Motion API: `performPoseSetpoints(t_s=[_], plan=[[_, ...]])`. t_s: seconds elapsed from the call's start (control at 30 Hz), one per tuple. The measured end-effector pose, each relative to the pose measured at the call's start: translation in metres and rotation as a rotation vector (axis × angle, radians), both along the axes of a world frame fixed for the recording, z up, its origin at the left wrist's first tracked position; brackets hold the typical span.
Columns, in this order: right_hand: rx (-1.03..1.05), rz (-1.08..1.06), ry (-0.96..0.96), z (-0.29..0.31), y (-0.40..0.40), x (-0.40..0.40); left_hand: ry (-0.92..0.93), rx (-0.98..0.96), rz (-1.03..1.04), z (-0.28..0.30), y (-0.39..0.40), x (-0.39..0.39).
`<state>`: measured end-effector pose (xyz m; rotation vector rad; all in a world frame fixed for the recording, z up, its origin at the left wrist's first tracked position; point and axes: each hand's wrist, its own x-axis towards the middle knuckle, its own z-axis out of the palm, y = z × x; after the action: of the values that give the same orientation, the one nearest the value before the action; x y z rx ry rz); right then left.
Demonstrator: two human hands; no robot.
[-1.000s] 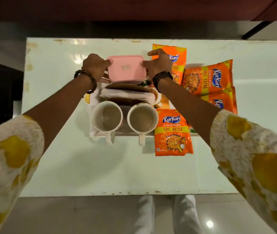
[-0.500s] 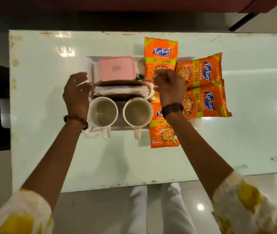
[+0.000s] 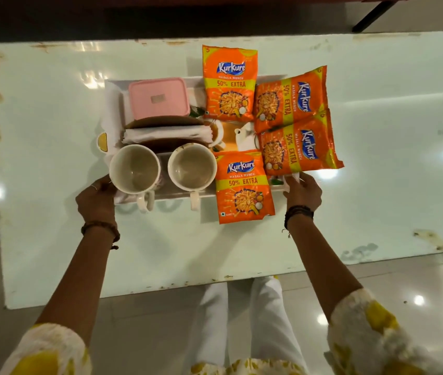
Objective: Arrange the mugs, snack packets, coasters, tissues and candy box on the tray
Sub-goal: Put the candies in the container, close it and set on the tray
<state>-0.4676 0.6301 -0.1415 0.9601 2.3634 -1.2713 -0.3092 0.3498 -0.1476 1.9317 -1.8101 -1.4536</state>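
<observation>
Head view. Both hands have moved since half a second ago: then they hovered over the middle of the tray, and a second ago they gripped the pink candy box [image 3: 158, 98]; now they sit at the near corners of the white tray [image 3: 112, 104]. The left hand [image 3: 96, 199] curls around the near-left corner, touching the left mug [image 3: 134, 169]; the right hand [image 3: 303, 193] closes on the near-right corner. The tray rests on the pale green desk [image 3: 377, 158].

The candy box lies flat at the far-left of the tray, released. Just nearer lie brown coasters [image 3: 163, 122] with folded white tissues [image 3: 166, 133] across them. Two white mugs, the right mug [image 3: 192, 167] beside the left, stand upright at the near edge, handles pointing toward the person. Four orange Kurkure snack packets fill the right half: one at the far edge [image 3: 229, 82], two lying sideways [image 3: 290, 100] [image 3: 298, 150] overlapping each other, and one [image 3: 244, 186] overhanging the near rim.
</observation>
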Motion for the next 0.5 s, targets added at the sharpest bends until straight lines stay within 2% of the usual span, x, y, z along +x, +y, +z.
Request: performPoseSetpoints(t_s=[0.13, 0.4, 0.5], plan=[[0.059, 0.178, 0.032, -0.006, 0.017, -0.011, -0.021, -0.017, -0.102, -0.003, -0.003, 0.001], [0.051, 0.153, 0.02, -0.004, 0.074, -0.034, 0.154, 0.224, 0.018, -0.005, 0.045, -0.022], [0.043, 0.145, 0.018, 0.003, 0.092, -0.036, 0.182, 0.252, 0.028, -0.007, 0.059, -0.028]])
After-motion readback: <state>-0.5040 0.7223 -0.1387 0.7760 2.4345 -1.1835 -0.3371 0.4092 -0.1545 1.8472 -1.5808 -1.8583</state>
